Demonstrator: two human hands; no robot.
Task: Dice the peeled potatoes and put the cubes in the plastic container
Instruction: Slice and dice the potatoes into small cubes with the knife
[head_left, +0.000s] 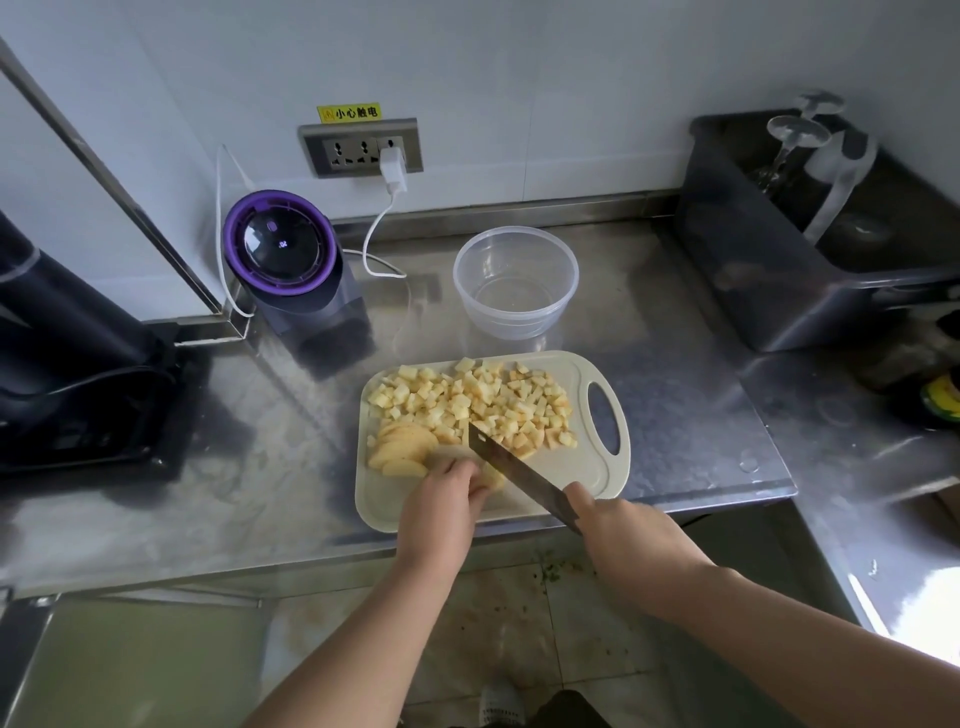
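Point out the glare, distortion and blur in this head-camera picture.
Head view: the wide lens bends the counter edges; glare whitens the steel at lower right; the glasses in the dark tub look smeared; the potato cubes and knife are sharp.

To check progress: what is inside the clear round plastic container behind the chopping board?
The clear round plastic container holds nothing; its bare bottom shows, uncovered. The yellow potato cubes lie on the pale chopping board.
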